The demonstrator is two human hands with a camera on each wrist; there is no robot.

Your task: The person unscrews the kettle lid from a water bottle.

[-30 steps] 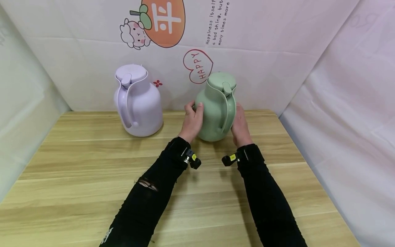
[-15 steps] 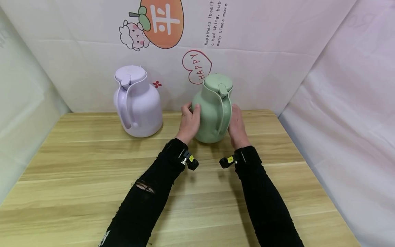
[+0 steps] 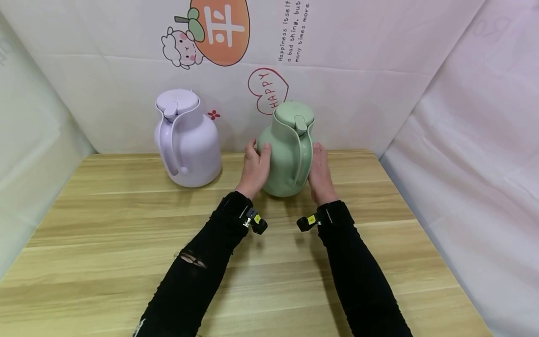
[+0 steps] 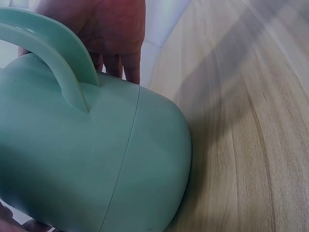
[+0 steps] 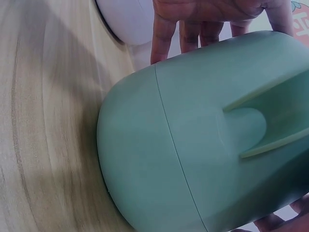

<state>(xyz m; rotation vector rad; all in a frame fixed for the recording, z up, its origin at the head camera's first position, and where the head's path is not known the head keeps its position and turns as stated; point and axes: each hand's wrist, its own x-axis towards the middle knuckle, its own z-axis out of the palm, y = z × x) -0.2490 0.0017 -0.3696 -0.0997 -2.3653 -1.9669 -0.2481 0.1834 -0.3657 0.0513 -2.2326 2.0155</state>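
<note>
Snugly, the left hand (image 3: 254, 169) grips the green jug (image 3: 283, 161) by its left side, thumb toward the person and fingers reaching round behind. Opposite, the right hand (image 3: 321, 177) holds the right flank, its fingers also passing behind the body, so the jug sits between the two. The handle (image 3: 306, 159) faces the person, just beside the right hand and not grasped. The jug's base meets the desk (image 3: 269, 281) with no gap that I can make out. My worry would be the smooth, rounded wall: uneven pressure could let it slip or twist between the palms, and a push high up might tip it. Well apart to the left stands a lilac jug (image 3: 198, 145), upright; a careless slide that way could knock it. Behind both hangs a printed white cloth (image 3: 358, 107).
</note>
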